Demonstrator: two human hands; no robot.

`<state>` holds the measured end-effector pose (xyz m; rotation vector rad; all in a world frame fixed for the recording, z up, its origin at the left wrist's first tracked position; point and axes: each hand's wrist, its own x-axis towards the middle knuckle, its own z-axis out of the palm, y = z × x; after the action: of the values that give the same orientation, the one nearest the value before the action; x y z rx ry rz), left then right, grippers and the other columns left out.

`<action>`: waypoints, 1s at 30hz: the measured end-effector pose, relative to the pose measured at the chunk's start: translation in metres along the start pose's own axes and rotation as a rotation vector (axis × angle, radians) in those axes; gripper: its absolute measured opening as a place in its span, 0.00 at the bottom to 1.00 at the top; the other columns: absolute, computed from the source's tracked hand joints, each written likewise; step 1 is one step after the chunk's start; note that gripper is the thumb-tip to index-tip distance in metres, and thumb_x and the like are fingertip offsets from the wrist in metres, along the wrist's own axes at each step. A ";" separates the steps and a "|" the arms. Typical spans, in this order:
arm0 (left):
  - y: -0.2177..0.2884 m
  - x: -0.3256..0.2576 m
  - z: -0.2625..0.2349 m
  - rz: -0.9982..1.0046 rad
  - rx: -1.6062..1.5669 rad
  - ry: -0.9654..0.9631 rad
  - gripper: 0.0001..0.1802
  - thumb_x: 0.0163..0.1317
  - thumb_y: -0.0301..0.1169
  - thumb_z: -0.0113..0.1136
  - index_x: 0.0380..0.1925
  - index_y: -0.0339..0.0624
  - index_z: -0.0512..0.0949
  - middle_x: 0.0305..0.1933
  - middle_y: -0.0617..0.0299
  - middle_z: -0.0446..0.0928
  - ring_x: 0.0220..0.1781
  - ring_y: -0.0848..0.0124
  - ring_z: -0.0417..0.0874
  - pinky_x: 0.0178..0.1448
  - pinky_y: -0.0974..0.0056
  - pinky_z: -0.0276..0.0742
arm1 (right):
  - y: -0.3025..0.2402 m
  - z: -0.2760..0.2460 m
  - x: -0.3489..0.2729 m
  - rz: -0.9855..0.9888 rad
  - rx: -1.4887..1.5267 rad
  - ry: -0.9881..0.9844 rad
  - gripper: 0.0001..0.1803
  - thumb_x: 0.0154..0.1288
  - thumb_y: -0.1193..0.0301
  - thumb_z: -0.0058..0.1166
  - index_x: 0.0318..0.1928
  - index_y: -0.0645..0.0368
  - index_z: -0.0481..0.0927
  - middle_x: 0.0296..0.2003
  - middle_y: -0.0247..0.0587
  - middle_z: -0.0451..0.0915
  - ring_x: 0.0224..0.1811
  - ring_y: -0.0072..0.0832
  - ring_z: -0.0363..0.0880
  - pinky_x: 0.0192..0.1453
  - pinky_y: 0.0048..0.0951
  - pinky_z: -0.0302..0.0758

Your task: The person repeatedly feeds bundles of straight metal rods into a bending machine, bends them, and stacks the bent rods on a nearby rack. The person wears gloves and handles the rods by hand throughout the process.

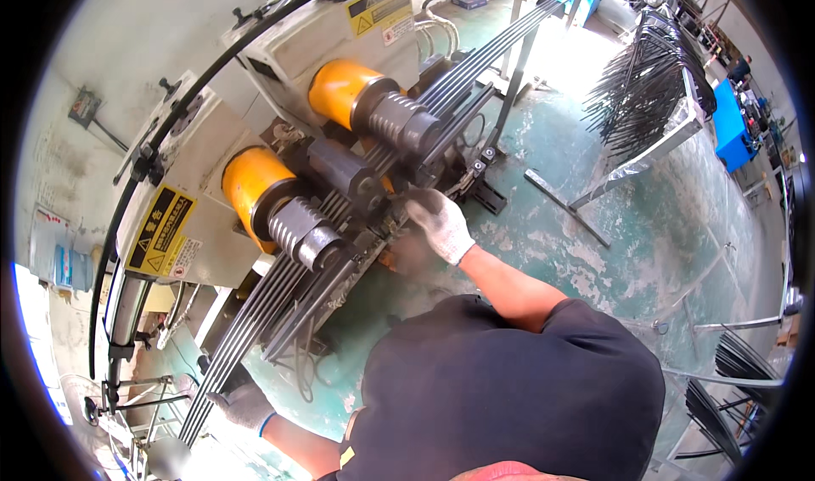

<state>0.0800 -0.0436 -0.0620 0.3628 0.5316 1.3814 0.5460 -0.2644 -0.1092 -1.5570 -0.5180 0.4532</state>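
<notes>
Both of my hands wear pale work gloves. My left hand is at the lower left, closed on a row of long, thin dark metal rods near their near end. The rods run diagonally through a machine, beneath its ridged steel cylinders. My right hand reaches to the machine's front middle, its fingers bent against a small metal fixture beside the rods. Its fingertips are partly hidden, and what they grip cannot be made out. Above the rods, a dark round steel part sits between two orange cylinders.
A curved black hose arches over the machine's pale housings. At the upper right, a metal rack carries a mass of black rods. A loose bar lies on the worn green floor. Blue equipment stands beyond.
</notes>
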 end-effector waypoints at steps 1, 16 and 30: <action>0.000 -0.002 0.004 -0.026 0.011 0.010 0.35 0.73 0.52 0.57 0.65 0.32 0.75 0.67 0.43 0.76 0.70 0.50 0.75 0.81 0.46 0.60 | -0.006 0.003 0.004 -0.014 0.043 0.033 0.21 0.74 0.65 0.60 0.60 0.66 0.80 0.52 0.48 0.86 0.53 0.29 0.84 0.60 0.30 0.78; 0.089 0.023 0.177 0.515 0.562 0.099 0.28 0.74 0.38 0.60 0.58 0.18 0.76 0.57 0.37 0.82 0.61 0.52 0.84 0.72 0.53 0.75 | -0.024 0.049 0.073 0.164 0.677 0.092 0.22 0.75 0.64 0.60 0.61 0.66 0.78 0.49 0.38 0.84 0.50 0.25 0.78 0.59 0.32 0.75; -0.001 -0.009 0.365 0.761 1.030 -0.287 0.20 0.74 0.34 0.60 0.59 0.34 0.77 0.49 0.54 0.82 0.48 0.65 0.84 0.55 0.62 0.81 | -0.047 0.042 0.092 0.191 0.668 0.007 0.24 0.68 0.69 0.67 0.60 0.68 0.79 0.51 0.40 0.83 0.49 0.27 0.80 0.53 0.34 0.79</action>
<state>0.2821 -0.0295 0.2419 1.7084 0.8887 1.6271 0.5937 -0.1755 -0.0616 -0.9626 -0.1763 0.6848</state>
